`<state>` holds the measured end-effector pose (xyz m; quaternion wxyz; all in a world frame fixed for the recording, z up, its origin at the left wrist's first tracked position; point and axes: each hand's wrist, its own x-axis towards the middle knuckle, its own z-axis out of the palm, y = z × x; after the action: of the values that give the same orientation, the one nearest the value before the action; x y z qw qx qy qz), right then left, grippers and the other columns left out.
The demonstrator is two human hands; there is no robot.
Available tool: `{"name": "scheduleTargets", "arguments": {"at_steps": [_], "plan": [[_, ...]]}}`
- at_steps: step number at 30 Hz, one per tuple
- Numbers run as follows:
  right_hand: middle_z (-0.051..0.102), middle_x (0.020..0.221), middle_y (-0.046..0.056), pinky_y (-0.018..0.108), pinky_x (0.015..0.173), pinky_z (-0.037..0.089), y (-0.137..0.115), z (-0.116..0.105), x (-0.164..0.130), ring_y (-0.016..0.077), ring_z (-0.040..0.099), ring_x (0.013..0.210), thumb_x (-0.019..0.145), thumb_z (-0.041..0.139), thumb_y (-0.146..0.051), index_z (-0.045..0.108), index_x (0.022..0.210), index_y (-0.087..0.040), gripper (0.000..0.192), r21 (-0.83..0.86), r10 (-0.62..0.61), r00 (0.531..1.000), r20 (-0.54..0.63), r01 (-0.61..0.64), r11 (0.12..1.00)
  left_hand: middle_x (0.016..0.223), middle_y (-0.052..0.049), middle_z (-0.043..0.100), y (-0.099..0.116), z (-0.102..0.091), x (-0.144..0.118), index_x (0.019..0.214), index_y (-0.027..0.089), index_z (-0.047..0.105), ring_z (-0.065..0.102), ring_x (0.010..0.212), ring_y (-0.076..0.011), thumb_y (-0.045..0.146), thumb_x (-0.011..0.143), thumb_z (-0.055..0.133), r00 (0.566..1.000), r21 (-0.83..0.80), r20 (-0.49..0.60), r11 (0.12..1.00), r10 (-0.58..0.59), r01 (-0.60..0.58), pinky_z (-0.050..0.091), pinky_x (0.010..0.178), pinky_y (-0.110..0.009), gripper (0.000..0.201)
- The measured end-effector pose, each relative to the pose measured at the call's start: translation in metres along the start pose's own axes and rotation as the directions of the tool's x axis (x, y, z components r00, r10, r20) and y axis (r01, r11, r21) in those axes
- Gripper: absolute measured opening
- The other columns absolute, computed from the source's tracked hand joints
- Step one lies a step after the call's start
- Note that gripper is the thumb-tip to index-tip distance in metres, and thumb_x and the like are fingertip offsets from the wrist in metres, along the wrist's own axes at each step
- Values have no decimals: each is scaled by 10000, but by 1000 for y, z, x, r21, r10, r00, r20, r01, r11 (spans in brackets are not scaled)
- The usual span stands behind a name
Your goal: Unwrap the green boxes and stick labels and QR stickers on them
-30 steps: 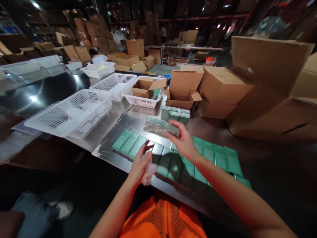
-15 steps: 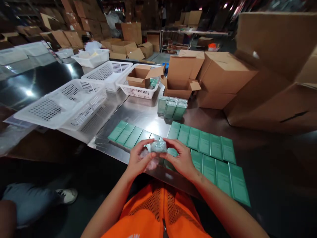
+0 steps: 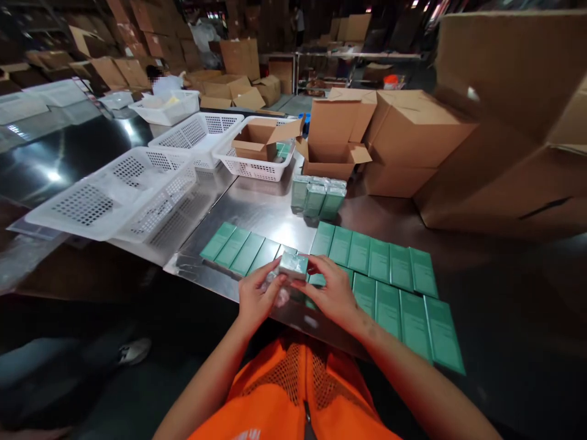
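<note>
No writing on any box can be read from here. At lower centre of the frame the left hand [image 3: 257, 296] and right hand [image 3: 331, 292] are together, both clamped on a small green box [image 3: 293, 264] wrapped in shiny clear film, held just above the near edge of the steel table [image 3: 257, 214]. Flat green boxes [image 3: 389, 275] lie in rows beside it. In the upper middle, a white basket [image 3: 257, 168] holds an open cardboard carton [image 3: 261, 139]; another basket [image 3: 114, 195] at left holds clear plastic.
</note>
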<state>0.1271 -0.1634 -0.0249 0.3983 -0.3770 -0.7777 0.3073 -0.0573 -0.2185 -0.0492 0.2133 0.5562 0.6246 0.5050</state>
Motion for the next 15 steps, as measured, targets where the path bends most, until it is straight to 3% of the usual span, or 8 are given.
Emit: {"name": "scheduleTargets", "arguments": {"at_steps": [4,8,10,13,15], "plan": [[658,961,48,385,749,552,11,10,-3,231,654,843,788,789,-383,598,1096,-232,392,-78,88,996,17,-86,993,921,-71,789,-10,6,-2,983,179,781,725,772,-192,333,862,636,999,81,19,996,34,-35,542,722,-266,244],[640,1124,82,425,833,550,1,5,-1,266,640,996,724,828,-388,535,1237,-248,607,-109,102,992,73,-94,990,853,-55,784,-13,2,-4,892,204,777,724,768,-181,253,880,568,987,188,140,976,83,-109,517,695,-245,215],[639,1138,81,425,866,544,-9,-3,4,267,628,1037,751,802,-409,566,1207,-258,536,-78,74,995,65,-69,995,823,-47,777,-11,1,-5,871,212,768,719,743,-178,212,870,549,977,241,186,959,107,-150,507,673,-243,219],[677,994,47,401,826,553,-20,-24,20,237,653,916,804,751,-399,647,1080,-266,323,33,65,997,47,-66,997,894,-75,773,-5,-1,-8,827,199,756,724,776,-186,212,881,543,968,270,163,935,190,-229,511,681,-246,220],[686,1000,34,386,814,557,-18,-43,40,222,659,890,799,745,-418,654,1079,-279,326,189,109,993,-46,-99,977,988,-99,762,1,-5,-11,756,189,737,720,758,-174,214,891,535,964,280,131,924,232,-261,510,672,-244,245]]}}
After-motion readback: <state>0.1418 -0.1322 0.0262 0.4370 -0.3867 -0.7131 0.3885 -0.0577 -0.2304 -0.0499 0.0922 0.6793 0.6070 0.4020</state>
